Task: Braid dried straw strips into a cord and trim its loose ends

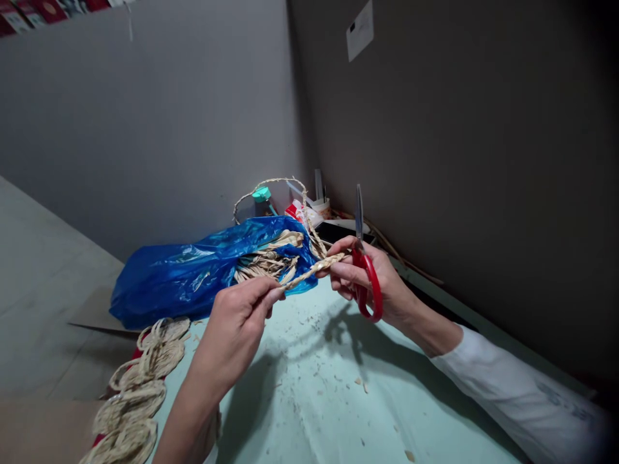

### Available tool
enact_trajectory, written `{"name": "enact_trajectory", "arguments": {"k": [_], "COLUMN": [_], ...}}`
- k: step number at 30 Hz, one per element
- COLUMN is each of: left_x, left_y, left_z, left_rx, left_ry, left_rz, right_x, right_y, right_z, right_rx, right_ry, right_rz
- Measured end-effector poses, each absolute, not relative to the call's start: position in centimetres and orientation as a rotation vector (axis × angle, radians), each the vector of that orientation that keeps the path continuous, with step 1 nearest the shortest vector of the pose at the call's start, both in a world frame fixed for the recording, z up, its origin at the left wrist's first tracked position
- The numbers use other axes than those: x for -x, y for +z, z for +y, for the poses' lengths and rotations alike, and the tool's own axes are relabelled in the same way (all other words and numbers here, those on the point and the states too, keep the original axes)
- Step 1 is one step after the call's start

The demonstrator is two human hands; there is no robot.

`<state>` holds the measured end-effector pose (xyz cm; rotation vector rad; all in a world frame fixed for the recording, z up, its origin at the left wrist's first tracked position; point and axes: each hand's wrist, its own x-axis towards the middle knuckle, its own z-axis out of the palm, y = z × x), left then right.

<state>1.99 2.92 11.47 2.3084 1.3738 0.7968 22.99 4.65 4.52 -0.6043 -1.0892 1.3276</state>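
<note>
A pale braided straw cord [309, 273] is stretched between my two hands above the table. My left hand [244, 316] pinches its left end between thumb and fingers. At the other end, my right hand [360, 277] grips the cord with its fingertips. Red-handled scissors [371, 283] also hang in my right hand, blades pointing up and closed together. Behind the hands, a length of the cord loops up and over to the left. Close by lies a blue plastic bag [178, 277], its mouth showing loose straw strands [265, 264].
Several coiled braids [130, 406] lie in a row along the left edge of the pale green table [309, 399], which carries scattered straw scraps. A dark phone [338, 233], a teal-capped bottle [262, 194] and a cup of tools [322, 207] stand near the wall corner.
</note>
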Motion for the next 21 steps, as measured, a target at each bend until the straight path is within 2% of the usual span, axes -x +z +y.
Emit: {"name": "enact_trajectory", "arguments": {"k": [7, 21], "left_x": [-2.1, -3.6], "left_y": [10.7, 9.5], "left_z": [3.6, 3.4], "left_rx": [-2.114, -1.459], "left_ry": [0.685, 0.802], "left_rz": [1.303, 1.003], "right_x": [-22.8, -22.2], "right_y": [4.3, 4.8], "right_z": [4.9, 3.8], "right_rx": [0.704, 0.595], "right_ry": [1.230, 1.251], "right_rz": [-1.092, -1.242]}}
